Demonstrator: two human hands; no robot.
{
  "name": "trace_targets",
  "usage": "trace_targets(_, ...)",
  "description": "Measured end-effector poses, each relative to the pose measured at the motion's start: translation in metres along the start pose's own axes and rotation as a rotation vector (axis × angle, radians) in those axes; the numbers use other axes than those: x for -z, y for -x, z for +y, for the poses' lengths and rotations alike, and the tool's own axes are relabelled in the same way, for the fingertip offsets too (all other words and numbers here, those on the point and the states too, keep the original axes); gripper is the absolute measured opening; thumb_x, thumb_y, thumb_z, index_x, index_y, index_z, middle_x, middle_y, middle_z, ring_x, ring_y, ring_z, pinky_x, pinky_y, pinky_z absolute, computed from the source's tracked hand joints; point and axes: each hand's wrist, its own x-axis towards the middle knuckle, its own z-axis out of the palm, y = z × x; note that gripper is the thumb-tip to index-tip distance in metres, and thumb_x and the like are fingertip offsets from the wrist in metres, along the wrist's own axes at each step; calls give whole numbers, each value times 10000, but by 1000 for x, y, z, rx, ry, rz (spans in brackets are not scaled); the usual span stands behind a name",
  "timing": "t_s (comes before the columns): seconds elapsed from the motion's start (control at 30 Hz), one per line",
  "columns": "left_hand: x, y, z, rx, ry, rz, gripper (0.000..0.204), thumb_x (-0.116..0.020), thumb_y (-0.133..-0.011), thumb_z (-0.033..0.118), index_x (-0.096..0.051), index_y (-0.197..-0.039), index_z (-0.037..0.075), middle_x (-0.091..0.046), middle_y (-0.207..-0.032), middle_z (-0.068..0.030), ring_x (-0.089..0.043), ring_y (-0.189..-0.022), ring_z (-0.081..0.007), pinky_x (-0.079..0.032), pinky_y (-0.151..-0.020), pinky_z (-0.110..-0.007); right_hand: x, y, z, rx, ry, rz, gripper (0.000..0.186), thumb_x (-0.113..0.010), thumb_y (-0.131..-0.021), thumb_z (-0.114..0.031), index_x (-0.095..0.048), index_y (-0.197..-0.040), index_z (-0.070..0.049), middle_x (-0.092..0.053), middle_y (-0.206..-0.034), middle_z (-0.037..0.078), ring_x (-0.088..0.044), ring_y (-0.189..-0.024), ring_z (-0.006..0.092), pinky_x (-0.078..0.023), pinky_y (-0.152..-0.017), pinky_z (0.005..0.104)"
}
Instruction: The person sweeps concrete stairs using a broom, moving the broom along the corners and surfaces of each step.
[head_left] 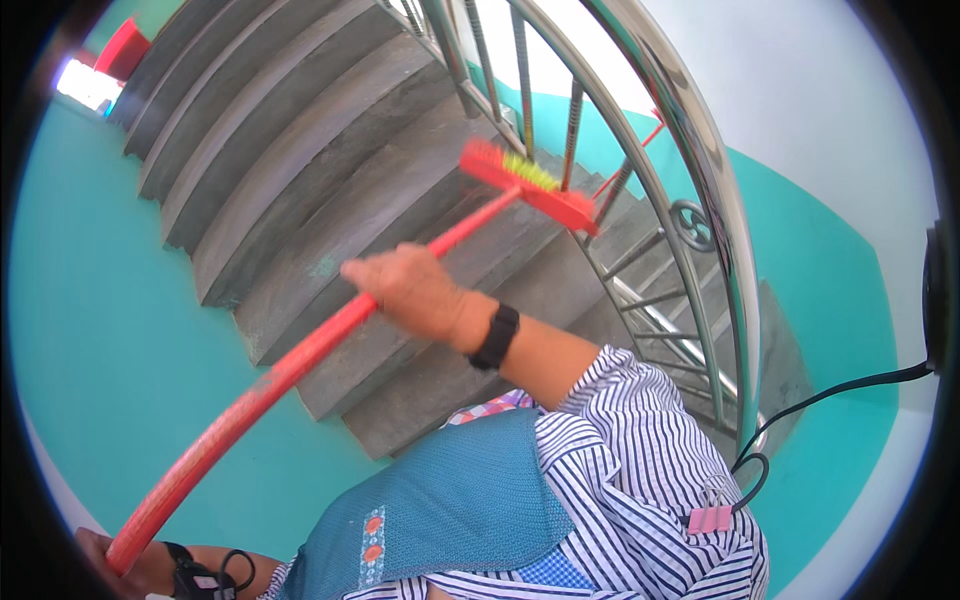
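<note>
I hold a red broom point(268, 385) slantwise across my body, its long handle worn pale in patches. My right hand point(415, 290) is closed around the upper part of the handle, nearer the head. At the lower left, my left hand point(112, 565) grips the handle's end and is partly cut off by the picture's rim. The broom head point(530, 187), red with yellow-green bristles, is up against the lower bars of the stair railing. Whether its bristles touch the bars or a step, I cannot tell.
Curved grey concrete stairs point(330, 190) run up to the far left beside a turquoise wall point(130, 320). A shiny metal railing point(715, 150) bends along the right. Another thin red stick point(655, 130) shows behind it. A black cable point(840, 388) hangs by my right side.
</note>
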Motion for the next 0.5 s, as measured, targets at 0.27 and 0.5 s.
trace_targets(0.27,-47,-10,-118,157,290,-369,298,-544,-768,-75,-491,-554,126,-417,-413,38,-389,-332,-41,-411,-386,-158,-32,88,56,-286,-74,5,114,-591,-750,-86,-574,-861,-105,-615,-711,108,-610,-723,314,-459,-646,433)
trace_targets(0.5,-13,20,-102,454,267,-152,198,-513,-817,-59,-463,-656,46,-429,-425,2,-428,-333,-111,-456,-355,-257,-25,196,-49,-460,-233,-566,149,-595,-758,-150,-568,-901,-122,-618,-706,155,-613,-717,368,-471,-625,479)
